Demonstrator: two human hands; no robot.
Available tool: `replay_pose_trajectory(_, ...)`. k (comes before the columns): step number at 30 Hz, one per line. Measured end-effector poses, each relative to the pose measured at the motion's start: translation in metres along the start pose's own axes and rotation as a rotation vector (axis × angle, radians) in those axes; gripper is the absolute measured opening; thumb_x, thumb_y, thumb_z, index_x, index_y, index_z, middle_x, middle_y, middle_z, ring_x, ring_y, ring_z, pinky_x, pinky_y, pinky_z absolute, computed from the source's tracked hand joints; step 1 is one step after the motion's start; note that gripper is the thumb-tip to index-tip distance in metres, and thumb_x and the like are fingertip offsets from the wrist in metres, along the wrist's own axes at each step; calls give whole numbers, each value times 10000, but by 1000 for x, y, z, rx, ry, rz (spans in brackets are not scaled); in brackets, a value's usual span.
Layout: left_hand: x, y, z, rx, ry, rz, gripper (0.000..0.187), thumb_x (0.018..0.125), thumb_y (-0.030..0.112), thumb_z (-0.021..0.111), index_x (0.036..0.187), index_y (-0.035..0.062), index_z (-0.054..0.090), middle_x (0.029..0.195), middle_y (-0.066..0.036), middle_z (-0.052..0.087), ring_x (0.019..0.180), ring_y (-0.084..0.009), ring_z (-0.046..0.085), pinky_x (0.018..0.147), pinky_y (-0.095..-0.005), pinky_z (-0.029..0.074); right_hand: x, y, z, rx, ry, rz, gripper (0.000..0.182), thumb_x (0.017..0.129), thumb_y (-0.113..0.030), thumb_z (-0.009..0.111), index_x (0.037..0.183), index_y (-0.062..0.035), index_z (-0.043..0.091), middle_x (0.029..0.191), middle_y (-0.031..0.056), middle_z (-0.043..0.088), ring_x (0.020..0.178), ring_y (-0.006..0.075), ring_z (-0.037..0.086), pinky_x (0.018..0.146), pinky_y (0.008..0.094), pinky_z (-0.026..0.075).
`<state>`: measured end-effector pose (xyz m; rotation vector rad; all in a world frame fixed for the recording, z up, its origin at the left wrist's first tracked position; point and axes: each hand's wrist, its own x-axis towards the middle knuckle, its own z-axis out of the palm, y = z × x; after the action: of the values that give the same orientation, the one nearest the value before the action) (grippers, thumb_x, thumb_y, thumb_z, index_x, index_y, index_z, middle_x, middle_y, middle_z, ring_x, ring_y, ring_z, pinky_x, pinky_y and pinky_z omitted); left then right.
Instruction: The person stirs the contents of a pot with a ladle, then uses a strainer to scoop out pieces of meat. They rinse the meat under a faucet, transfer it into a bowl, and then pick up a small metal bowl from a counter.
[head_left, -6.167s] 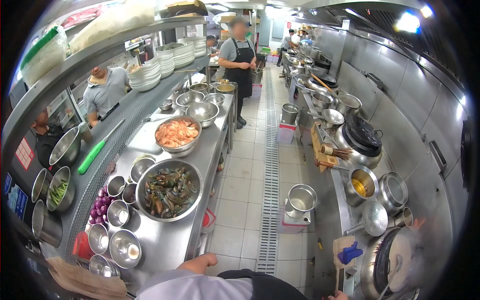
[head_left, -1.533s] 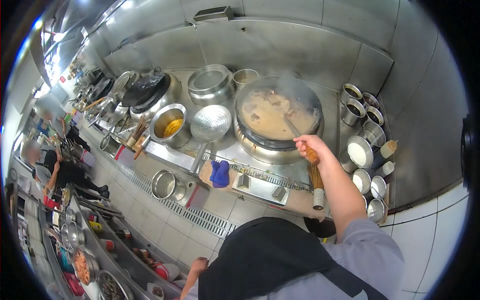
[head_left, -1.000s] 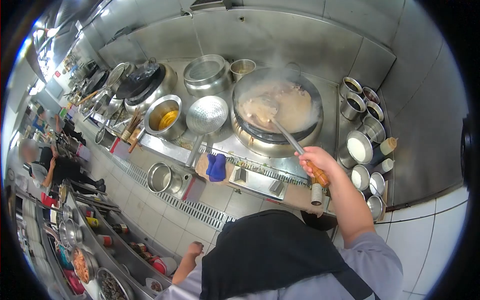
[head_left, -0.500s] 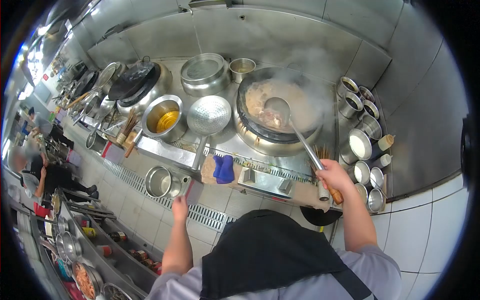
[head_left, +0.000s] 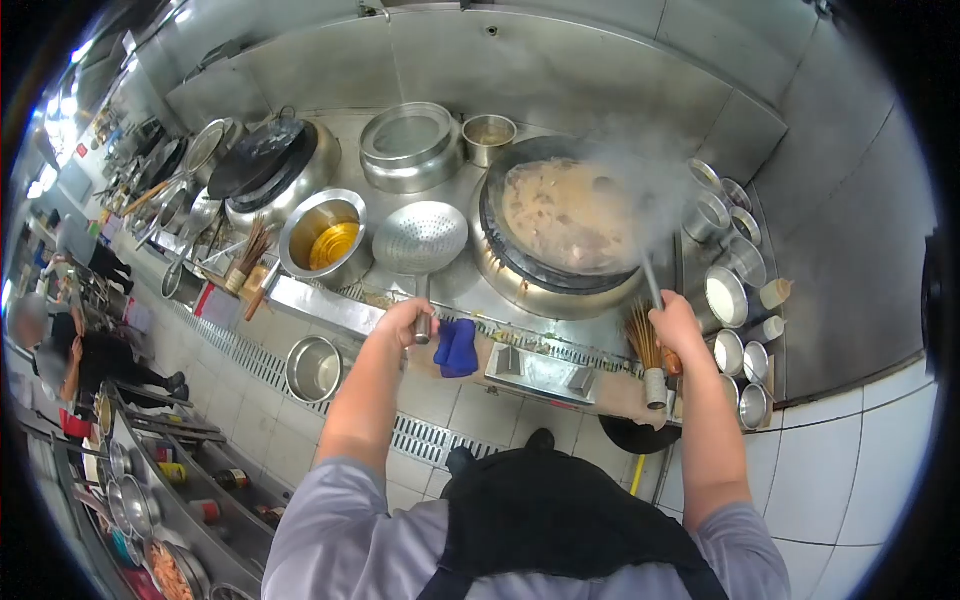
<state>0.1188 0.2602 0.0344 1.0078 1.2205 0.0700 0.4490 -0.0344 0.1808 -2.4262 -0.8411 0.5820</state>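
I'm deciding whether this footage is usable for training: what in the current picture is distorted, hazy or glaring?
Head view: strong fisheye, black corners, the back wall bowed; steam whitens the right side of the wok and veils the ladle's bowl; bright lamp glare at the upper left edge; soft highlights on the steel; faces at far left blurred out.

Wok (head_left: 495, 222) right of strainer (head_left: 421, 238), pot (head_left: 322, 208) left; cloth (head_left: 458, 350) before strainer, brush (head_left: 654, 386) before wok, containers (head_left: 744, 262) right.

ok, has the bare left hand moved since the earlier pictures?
Yes, forward: left hand now on the handle of the perforated metal skimmer, beside the blue cloth; earlier it was short of that cloth.
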Motion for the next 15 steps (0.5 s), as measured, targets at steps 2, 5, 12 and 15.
replay_pose_trajectory(2,8,-1,5,-527,-106,-64,81,765,84,490,717,30,453,577,-76,522,459,-186,504,441,-326,473,-6,8,-5,73,-6,-21,241,746,-89,507,934,47,569,721,218,601,581,300,616,532,388,482)
replay_pose_trajectory(5,-9,1,17,-668,-207,85,36,762,44,484,775,32,452,580,-13,443,439,-109,418,399,-259,375,-7,6,-30,120,23,-59,224,744,-87,513,917,41,574,683,190,591,516,258,596,487,365,466)
replay_pose_trajectory(12,-138,31,37,-13,289,442,224,788,103,590,957,-23,516,619,-39,515,450,-124,477,411,-257,387,31,35,-49,489,-80,-75,577,773,-57,516,1336,-63,390,819,135,594,638,218,602,581,321,477)
replay_pose_trajectory(15,-148,67,45,387,477,565,327,783,145,606,1016,-60,505,679,-106,578,490,-158,541,451,-297,436,57,56,-34,98,187,-322,505,788,-79,511,1286,-57,430,1036,238,595,951,398,574,810,426,463)
